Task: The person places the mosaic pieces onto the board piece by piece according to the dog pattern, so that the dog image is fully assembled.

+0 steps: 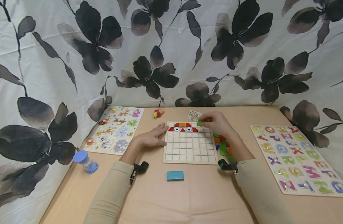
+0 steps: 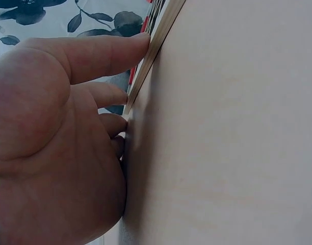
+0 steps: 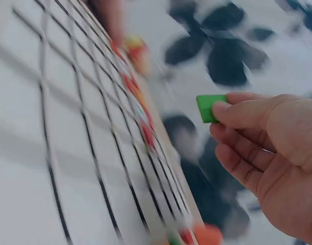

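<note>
A white gridded board (image 1: 188,148) lies in the middle of the table. Red, orange and eye-patterned tiles (image 1: 183,127) fill part of its top rows, towards the left. Along the board's left edge rests my left hand (image 1: 151,137), fingers extended; the left wrist view shows the thumb (image 2: 112,53) against the wooden rim. My right hand (image 1: 217,123) pinches a small green square tile (image 3: 208,108) between thumb and fingers, held up over the board's far right corner. Just beyond that corner lies a small picture card (image 1: 193,115).
Loose coloured tiles (image 1: 223,148) are heaped at the board's right side, partly under my right forearm. A turquoise block (image 1: 175,175) lies in front. Around are an animal puzzle (image 1: 110,132), a letter puzzle (image 1: 297,155), a blue sand timer (image 1: 86,161) and a red-yellow toy (image 1: 158,113).
</note>
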`<state>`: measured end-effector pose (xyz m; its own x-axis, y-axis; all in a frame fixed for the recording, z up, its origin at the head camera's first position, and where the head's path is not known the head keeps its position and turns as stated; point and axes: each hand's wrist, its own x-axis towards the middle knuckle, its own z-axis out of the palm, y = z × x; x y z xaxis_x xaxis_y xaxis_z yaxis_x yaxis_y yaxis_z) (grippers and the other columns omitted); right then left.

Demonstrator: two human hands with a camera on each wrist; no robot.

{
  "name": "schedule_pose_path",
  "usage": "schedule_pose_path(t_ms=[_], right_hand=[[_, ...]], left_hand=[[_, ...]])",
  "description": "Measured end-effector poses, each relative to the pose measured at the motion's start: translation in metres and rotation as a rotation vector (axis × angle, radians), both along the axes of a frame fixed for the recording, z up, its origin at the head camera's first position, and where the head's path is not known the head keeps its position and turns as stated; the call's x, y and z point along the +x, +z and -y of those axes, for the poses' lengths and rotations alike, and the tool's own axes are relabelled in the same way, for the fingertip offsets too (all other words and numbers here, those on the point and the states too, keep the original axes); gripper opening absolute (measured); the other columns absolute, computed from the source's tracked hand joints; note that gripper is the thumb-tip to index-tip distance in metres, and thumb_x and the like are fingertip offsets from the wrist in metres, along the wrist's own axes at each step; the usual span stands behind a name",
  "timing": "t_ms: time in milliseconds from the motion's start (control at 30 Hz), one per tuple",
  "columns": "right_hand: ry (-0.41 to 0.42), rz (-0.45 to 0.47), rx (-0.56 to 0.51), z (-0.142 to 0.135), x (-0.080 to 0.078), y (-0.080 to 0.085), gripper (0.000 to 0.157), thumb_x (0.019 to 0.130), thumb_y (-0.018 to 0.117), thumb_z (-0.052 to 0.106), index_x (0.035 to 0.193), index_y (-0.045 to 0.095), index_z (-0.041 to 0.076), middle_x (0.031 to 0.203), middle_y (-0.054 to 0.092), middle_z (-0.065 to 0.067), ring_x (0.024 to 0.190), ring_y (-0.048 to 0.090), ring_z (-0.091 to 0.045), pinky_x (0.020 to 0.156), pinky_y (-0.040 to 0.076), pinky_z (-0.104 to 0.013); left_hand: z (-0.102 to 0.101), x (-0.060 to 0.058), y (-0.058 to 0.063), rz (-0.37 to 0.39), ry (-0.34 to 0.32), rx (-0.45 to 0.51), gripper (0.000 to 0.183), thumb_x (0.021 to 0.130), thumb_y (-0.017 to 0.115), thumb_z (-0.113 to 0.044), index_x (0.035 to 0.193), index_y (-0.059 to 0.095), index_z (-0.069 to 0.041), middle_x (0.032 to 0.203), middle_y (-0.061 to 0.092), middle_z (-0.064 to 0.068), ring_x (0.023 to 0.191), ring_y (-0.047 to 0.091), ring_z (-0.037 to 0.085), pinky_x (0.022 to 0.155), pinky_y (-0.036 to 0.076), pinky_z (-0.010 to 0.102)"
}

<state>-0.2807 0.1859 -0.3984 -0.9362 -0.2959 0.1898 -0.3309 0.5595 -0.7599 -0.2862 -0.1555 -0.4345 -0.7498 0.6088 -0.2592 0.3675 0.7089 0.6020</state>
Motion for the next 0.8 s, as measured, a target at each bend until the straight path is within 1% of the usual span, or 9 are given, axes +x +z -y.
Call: schedule_pose_path(t_ms=[67,133,233,367,467,533,800], right_hand=[[0.059,-0.007,-0.006,0.024,-0.005,0.000,0.015,0.086,0.072,0.009,0.098,0.074,0.017,0.094,0.069,0.003,0.081,0.062,-0.018,0.071,0.055,-0.035],[0.099,0.005,-0.008,0.047,-0.009,-0.002,0.014,0.085,0.073,0.009,0.097,0.075,0.016,0.092,0.070,0.004,0.080,0.062,-0.018,0.071,0.054,-0.032],[0.135,0.027,0.035,0.077,-0.016,-0.007,0.013,0.085,0.073,0.010,0.095,0.075,0.018,0.091,0.070,0.006,0.081,0.060,-0.016,0.071,0.052,-0.031],[0.181,0.042,0.089,0.104,-0.021,-0.018,0.012,0.084,0.073,0.009,0.093,0.076,0.017,0.091,0.070,0.006,0.082,0.059,-0.014,0.074,0.050,-0.029],[0.204,0.034,0.114,0.115,-0.021,-0.025,0.011,0.084,0.073,0.007,0.092,0.076,0.014,0.090,0.071,0.003,0.082,0.061,-0.012,0.074,0.051,-0.029],[0.200,0.030,0.129,0.120,-0.021,-0.029,0.011,0.084,0.073,0.008,0.093,0.075,0.014,0.089,0.070,0.004,0.082,0.061,-0.011,0.074,0.051,-0.028],[0.188,0.007,0.184,0.127,-0.020,-0.030,0.009,0.085,0.072,0.008,0.091,0.075,0.014,0.085,0.069,0.007,0.077,0.061,-0.009,0.071,0.051,-0.027]], left_hand=[[0.001,0.000,0.000,0.007,0.004,0.008,0.087,0.088,0.064,-0.037,0.156,0.012,-0.019,0.162,-0.007,0.005,0.147,-0.009,0.021,0.118,-0.001,0.046],[0.001,0.000,0.000,0.016,0.010,0.017,0.089,0.087,0.066,-0.037,0.156,0.013,-0.019,0.162,-0.007,0.004,0.147,-0.009,0.020,0.118,0.000,0.047],[0.002,0.001,0.001,0.018,0.009,0.032,0.089,0.086,0.067,-0.036,0.155,0.015,-0.018,0.162,-0.006,0.005,0.147,-0.009,0.022,0.118,0.000,0.049],[0.002,0.000,0.001,0.015,0.000,0.037,0.089,0.086,0.067,-0.036,0.155,0.015,-0.017,0.162,-0.006,0.005,0.147,-0.009,0.022,0.117,0.000,0.049],[0.002,0.000,0.001,0.014,-0.001,0.037,0.089,0.086,0.067,-0.036,0.155,0.015,-0.018,0.162,-0.006,0.005,0.147,-0.009,0.021,0.118,0.000,0.049],[0.002,0.000,0.002,0.015,0.002,0.037,0.089,0.086,0.067,-0.036,0.155,0.015,-0.018,0.162,-0.006,0.004,0.147,-0.009,0.021,0.118,0.001,0.048],[0.003,0.000,0.002,0.019,-0.004,0.036,0.090,0.086,0.067,-0.036,0.155,0.014,-0.016,0.162,-0.007,0.004,0.147,-0.010,0.021,0.118,0.000,0.048]])
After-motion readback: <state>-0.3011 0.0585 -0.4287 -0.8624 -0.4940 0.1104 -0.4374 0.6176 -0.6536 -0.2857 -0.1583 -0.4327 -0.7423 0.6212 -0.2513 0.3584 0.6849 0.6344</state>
